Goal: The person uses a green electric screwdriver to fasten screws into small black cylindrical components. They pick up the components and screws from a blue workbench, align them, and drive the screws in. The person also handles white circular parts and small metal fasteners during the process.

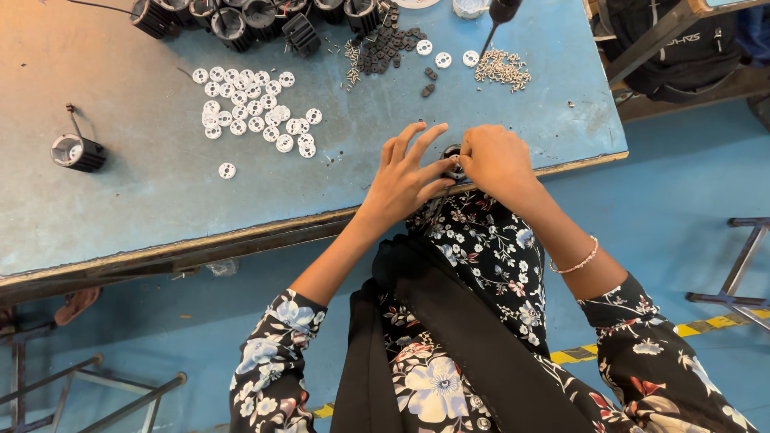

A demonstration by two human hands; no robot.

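Blue floor surrounds a worn blue bench (144, 200) seen from above in the head view. At the near edge of the bench, the person's two hands meet over a small dark round part (453, 163), which shows only partly between them. The left hand (405, 180) has its fingers spread wide, its fingertips touching the part from the left. The right hand (493, 160) is curled narrow, its fingers pinched on the top of the part; a thin bracelet (579, 263) sits on that wrist.

Further back on the bench lies a loose cluster of white round discs (253, 108), with one disc apart to the left. A pile of small black pieces (389, 44) and a heap of screws (503, 68) lie near the far edge, beside a row of black ribbed housings (241, 16). One black housing (78, 151) stands alone at the left, well apart from the hands.
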